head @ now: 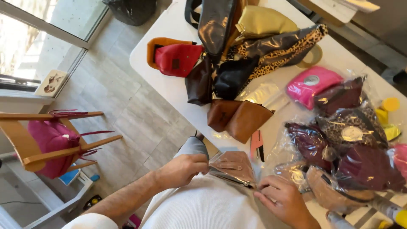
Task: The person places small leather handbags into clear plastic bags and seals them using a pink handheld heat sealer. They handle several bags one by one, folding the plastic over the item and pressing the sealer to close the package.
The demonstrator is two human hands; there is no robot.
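Both my hands hold a small brown pouch [235,164] wrapped in clear plastic, close to my body at the near edge of the white table [178,91]. My left hand [183,168] grips its left end. At the right corner, by the zipper, the fingers of my right hand [283,199] pinch the pouch. A pink utility knife [256,145] lies on the table just beyond the pouch.
A heap of unwrapped pouches, red [176,58], black, gold, leopard-print and brown [237,118], covers the far table. Plastic-wrapped pouches [352,140] pile at the right. A wooden chair [40,142] with a magenta fringed bag [51,144] stands on the left floor.
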